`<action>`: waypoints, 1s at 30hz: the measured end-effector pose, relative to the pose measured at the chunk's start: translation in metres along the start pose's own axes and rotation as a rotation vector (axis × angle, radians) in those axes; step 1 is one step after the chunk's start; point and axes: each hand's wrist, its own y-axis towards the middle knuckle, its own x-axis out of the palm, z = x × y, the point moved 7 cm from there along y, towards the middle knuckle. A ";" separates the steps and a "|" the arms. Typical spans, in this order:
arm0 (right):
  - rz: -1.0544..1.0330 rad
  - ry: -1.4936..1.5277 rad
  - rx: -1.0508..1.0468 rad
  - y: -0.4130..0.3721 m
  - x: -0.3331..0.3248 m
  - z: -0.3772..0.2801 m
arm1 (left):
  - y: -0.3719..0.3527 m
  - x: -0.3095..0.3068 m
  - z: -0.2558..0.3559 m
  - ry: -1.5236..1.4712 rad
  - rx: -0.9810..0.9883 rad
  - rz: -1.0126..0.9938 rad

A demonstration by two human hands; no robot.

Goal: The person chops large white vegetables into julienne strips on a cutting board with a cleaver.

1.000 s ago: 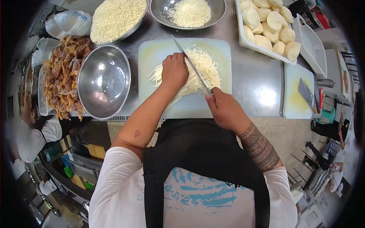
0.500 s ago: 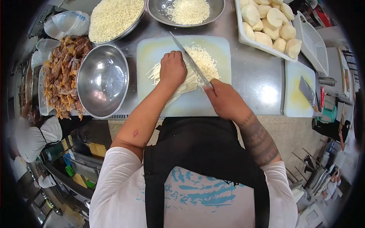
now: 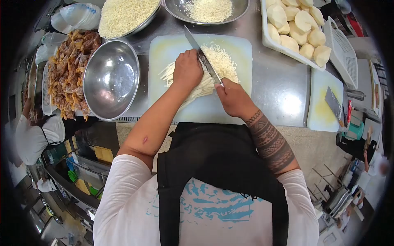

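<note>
My left hand (image 3: 187, 70) presses down on a bundle of pale vegetable strips (image 3: 197, 91) lying on a white cutting board (image 3: 168, 51). My right hand (image 3: 232, 98) grips the handle of a long knife (image 3: 201, 55), whose blade runs up and to the left right beside my left knuckles. A heap of small diced pieces (image 3: 223, 63) lies on the board to the right of the blade.
An empty steel bowl (image 3: 110, 80) sits left of the board, beside a tray of brown packets (image 3: 67, 76). Two bowls of diced pieces (image 3: 125, 14) (image 3: 209, 9) stand behind. A white tray of peeled pieces (image 3: 297, 28) and a second board with a cleaver (image 3: 333, 102) are at the right.
The knife and my right hand have shifted slightly left and up along the strips. My left hand has stayed on the bundle, edging left.
</note>
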 end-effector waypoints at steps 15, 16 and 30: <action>-0.048 0.155 0.056 -0.040 -0.006 0.022 | -0.076 0.008 0.018 0.316 0.124 -0.098; -0.047 0.238 0.067 -0.040 -0.008 0.025 | -0.072 0.009 0.017 0.337 0.081 -0.062; 0.002 0.160 -0.080 -0.029 0.001 0.001 | -0.043 -0.021 0.012 0.137 0.046 0.197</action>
